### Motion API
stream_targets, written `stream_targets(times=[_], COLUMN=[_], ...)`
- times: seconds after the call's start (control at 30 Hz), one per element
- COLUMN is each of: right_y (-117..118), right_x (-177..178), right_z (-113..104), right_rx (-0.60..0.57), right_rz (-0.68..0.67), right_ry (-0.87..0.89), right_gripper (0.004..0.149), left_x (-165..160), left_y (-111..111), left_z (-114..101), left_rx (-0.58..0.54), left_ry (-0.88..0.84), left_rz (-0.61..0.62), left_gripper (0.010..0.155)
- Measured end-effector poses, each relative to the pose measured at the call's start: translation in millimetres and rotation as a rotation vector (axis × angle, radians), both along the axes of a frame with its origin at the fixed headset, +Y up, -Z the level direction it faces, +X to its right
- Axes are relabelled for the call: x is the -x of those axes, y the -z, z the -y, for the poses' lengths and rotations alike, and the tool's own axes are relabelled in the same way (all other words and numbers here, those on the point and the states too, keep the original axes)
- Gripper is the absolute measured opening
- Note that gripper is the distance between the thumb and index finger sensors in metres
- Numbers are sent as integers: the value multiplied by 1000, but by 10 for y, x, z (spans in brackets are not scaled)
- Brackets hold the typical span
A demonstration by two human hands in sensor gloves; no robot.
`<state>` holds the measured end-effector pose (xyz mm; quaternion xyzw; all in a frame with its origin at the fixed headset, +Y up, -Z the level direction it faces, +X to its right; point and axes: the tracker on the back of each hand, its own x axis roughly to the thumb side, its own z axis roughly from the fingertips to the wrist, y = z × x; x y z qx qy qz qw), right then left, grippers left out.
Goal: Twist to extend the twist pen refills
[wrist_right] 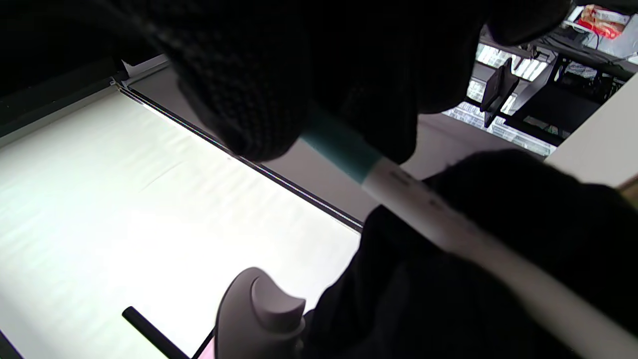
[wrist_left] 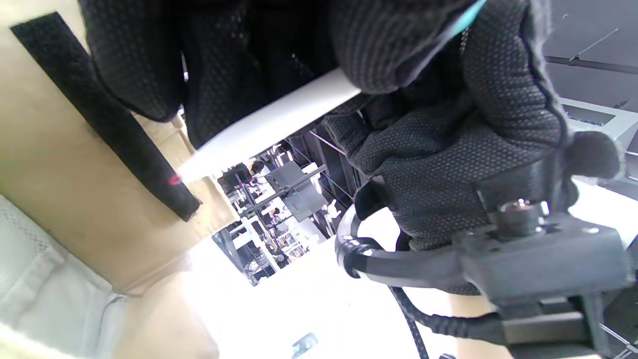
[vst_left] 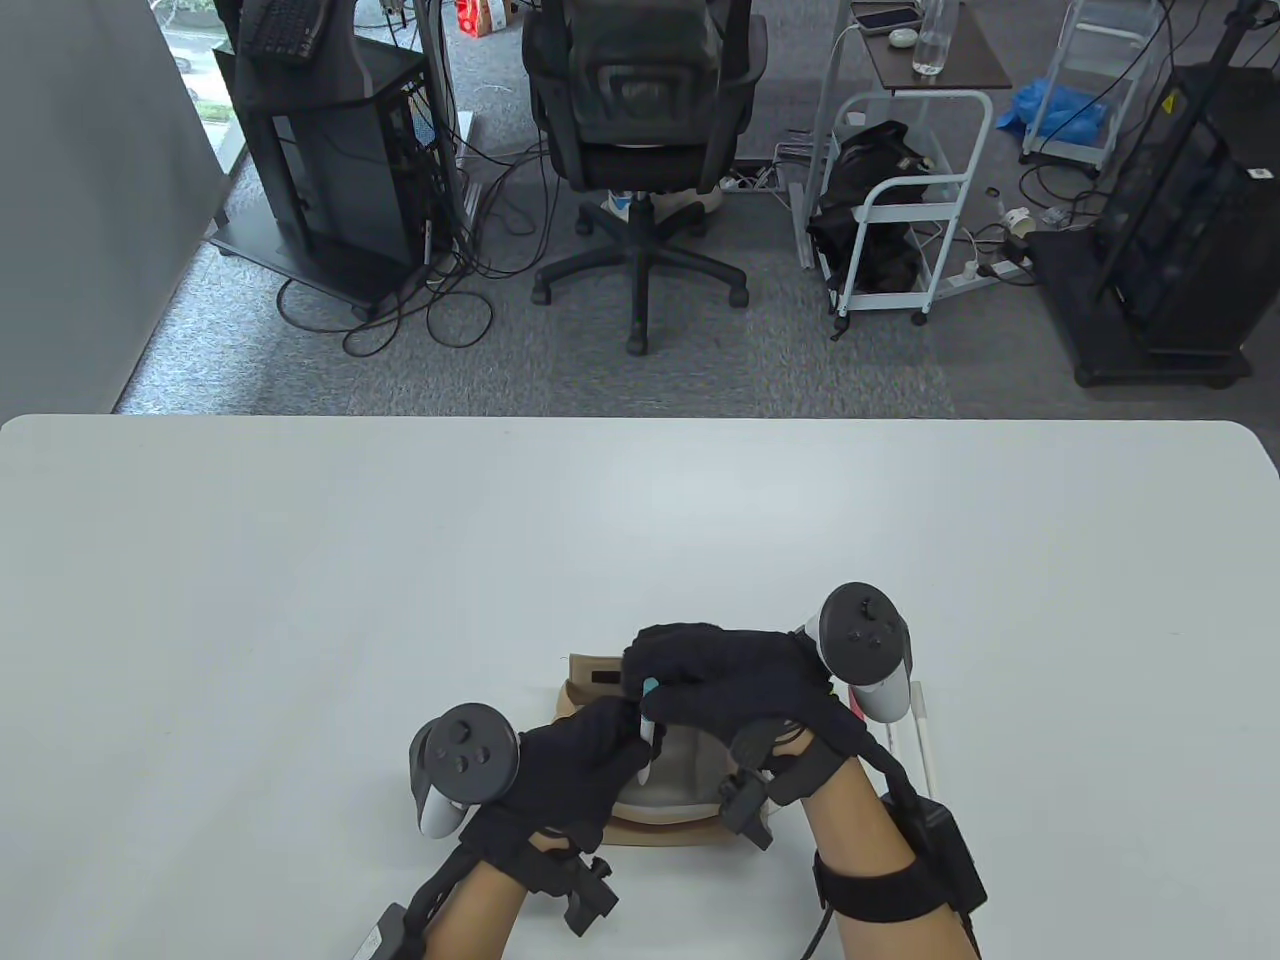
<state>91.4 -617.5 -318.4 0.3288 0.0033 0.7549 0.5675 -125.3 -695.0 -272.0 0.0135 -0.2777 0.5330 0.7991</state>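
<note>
A white twist pen (vst_left: 649, 722) with a teal end is held between both hands above an open tan pouch (vst_left: 690, 790). My left hand (vst_left: 622, 745) grips the white lower barrel. My right hand (vst_left: 652, 678) pinches the teal upper end. In the left wrist view the white barrel (wrist_left: 269, 124) slants down to a tip near the pouch's black strip (wrist_left: 124, 134), and the left fingers (wrist_left: 224, 65) wrap around it. In the right wrist view the teal band (wrist_right: 344, 149) shows just below my right fingers (wrist_right: 249, 80), with the white barrel (wrist_right: 448, 227) running into the left hand.
More pens lie on the table to the right of the pouch: white ones (vst_left: 927, 725) and a pink one (vst_left: 858, 700) partly under the right tracker. The white table (vst_left: 400, 560) stretches far on all sides. An office chair and carts stand beyond the far edge.
</note>
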Motion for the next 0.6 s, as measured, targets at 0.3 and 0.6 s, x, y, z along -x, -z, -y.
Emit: stream_targets(times=[0.3, 0.6], right_y=[-101, -137], right_x=[44, -286], right_z=[-43, -292], right_rx=[-87, -88], right_rz=[165, 312], right_ry=[-46, -104], right_gripper=[48, 49], left_x=[25, 227], left_y=[0, 6], left_z=[3, -72], left_rx=[1, -30], left_ry=[-1, -9], left_rz=[-38, -129], left_gripper=[50, 56])
